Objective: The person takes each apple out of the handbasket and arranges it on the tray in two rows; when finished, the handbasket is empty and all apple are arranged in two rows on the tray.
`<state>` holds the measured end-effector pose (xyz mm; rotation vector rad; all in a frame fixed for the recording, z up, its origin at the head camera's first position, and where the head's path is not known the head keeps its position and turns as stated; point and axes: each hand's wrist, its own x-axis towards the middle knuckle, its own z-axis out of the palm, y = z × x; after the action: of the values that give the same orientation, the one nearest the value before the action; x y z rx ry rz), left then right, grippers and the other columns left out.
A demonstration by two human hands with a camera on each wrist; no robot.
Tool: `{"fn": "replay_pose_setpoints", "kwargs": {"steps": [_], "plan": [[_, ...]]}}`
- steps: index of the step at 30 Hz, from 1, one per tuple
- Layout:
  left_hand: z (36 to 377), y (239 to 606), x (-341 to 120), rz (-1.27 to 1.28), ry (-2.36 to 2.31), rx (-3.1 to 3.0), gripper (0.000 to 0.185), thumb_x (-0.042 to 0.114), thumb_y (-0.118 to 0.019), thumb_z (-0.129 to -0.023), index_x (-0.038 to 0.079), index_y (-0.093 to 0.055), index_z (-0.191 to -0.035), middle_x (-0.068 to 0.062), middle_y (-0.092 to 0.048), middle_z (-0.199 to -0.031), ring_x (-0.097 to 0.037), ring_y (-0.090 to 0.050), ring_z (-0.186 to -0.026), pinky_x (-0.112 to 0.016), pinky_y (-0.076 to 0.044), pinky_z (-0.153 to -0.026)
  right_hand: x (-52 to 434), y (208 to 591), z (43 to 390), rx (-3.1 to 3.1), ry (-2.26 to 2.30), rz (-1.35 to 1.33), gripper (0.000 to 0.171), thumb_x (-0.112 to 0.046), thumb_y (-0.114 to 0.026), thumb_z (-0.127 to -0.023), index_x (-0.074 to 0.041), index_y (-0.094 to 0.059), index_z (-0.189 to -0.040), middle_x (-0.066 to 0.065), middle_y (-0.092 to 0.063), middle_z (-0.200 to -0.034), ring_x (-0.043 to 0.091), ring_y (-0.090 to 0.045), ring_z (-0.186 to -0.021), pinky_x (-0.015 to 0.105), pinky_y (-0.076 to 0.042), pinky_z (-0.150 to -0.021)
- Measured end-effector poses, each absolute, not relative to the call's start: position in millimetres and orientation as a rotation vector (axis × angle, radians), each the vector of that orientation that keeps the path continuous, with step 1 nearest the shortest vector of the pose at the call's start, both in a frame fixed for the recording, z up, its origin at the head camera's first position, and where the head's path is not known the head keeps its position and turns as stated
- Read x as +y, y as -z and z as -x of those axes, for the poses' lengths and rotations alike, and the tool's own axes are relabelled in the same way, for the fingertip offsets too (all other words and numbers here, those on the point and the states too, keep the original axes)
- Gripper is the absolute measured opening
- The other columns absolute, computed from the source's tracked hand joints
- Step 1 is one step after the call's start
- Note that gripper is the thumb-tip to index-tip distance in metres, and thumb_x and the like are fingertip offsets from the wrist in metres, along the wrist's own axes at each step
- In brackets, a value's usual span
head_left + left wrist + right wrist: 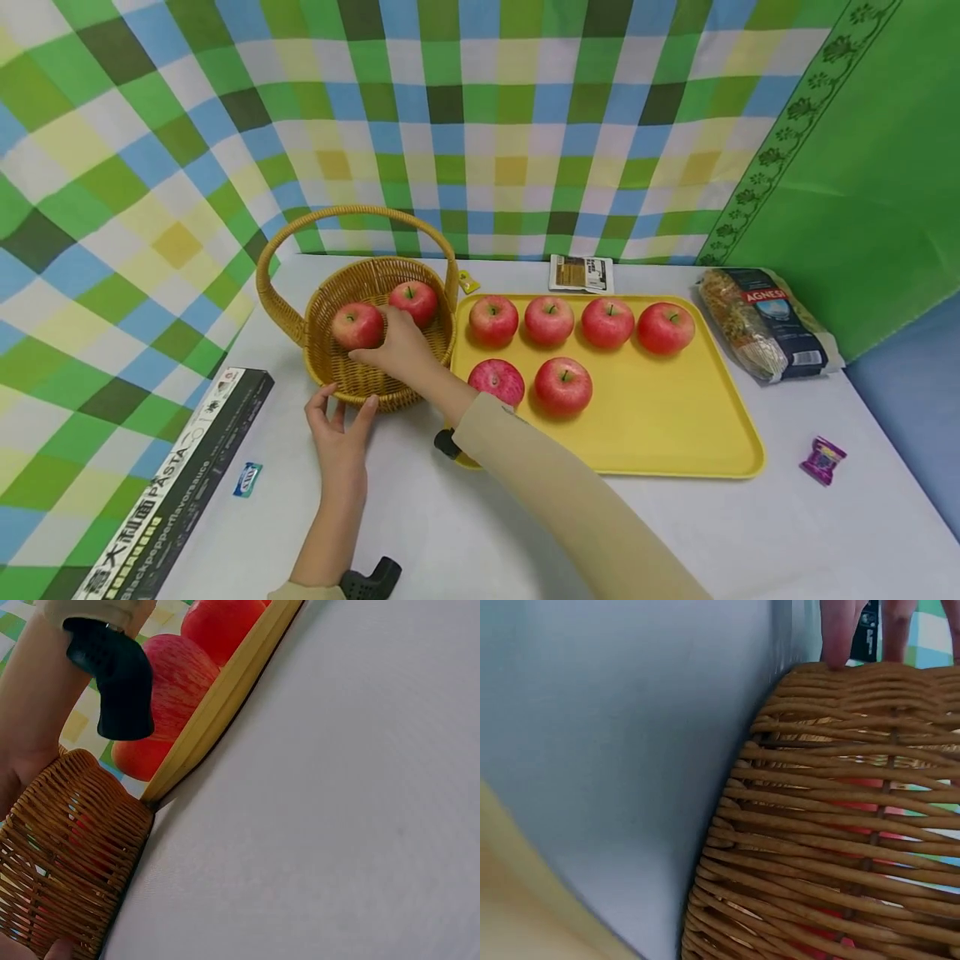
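A wicker basket (pixel 352 379) with a hoop handle stands left of a yellow tray (pixel 675 433). Two red apples lie in the basket: one at the left (pixel 352 323), one behind it (pixel 416 300). My right hand (pixel 401 346) reaches into the basket and curls round the left apple's right side. My left hand (pixel 337 429) rests with straight fingers against the basket's front wall (pixel 817 810); its fingertips (pixel 838 634) touch the rim. Several more apples (pixel 549 320) sit on the tray. In the left wrist view, the basket (pixel 67 855) stands against the tray's edge (pixel 217 712).
A long black pasta box (pixel 187 475) lies at the table's left edge, with a small blue wrapper (pixel 247 479) beside it. A bag of pasta (pixel 765 321) lies right of the tray, a small packet (pixel 581 273) behind it and a purple sweet (pixel 822 460) at the right.
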<state>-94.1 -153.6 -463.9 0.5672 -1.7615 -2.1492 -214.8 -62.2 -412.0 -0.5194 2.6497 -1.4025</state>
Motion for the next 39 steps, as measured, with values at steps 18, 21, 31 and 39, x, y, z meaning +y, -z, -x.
{"fn": "replay_pose_setpoints", "kwargs": {"steps": [18,21,31,39], "plan": [[93.3,463.0,-151.5,-0.584,2.145,-1.777,0.065,0.02,-0.075,-0.085,0.02,-0.032,-0.134,0.01,-0.019,-0.151,-0.021,-0.021,-0.142,-0.031,-0.038,-0.107,-98.5,426.6,244.0,2.685,1.221,0.348,0.086,-0.039,-0.083,-0.074,-0.007,-0.039,-0.141,0.009,-0.05,-0.132,0.021,-0.052,-0.117,0.033,-0.047,-0.096],[92.9,462.9,-150.2,-0.575,2.157,-1.766,0.065,0.017,-0.074,-0.086,0.019,-0.032,-0.135,0.011,-0.017,-0.152,-0.021,-0.02,-0.143,-0.033,-0.037,-0.108,-102.7,424.9,244.7,2.702,1.202,0.3,0.087,-0.039,-0.082,-0.074,-0.006,-0.038,-0.142,0.012,-0.05,-0.131,0.023,-0.054,-0.115,0.033,-0.048,-0.095],[93.0,463.2,-150.5,-0.586,2.147,-1.755,0.067,0.015,-0.074,-0.086,0.015,-0.03,-0.137,0.01,-0.016,-0.153,-0.022,-0.02,-0.143,-0.036,-0.035,-0.109,-106.8,426.2,247.3,2.806,1.126,0.325,0.072,-0.041,-0.078,-0.077,-0.007,-0.046,-0.132,0.01,-0.055,-0.118,0.024,-0.06,-0.102,0.031,-0.051,-0.087],[93.5,462.6,-151.2,-0.592,2.139,-1.769,0.065,0.017,-0.074,-0.086,0.018,-0.031,-0.135,0.009,-0.016,-0.152,-0.022,-0.02,-0.143,-0.034,-0.037,-0.108,-101.2,425.4,245.2,2.772,1.195,0.352,0.068,-0.041,-0.078,-0.075,-0.008,-0.05,-0.128,0.007,-0.057,-0.112,0.022,-0.06,-0.098,0.031,-0.052,-0.083]]}}
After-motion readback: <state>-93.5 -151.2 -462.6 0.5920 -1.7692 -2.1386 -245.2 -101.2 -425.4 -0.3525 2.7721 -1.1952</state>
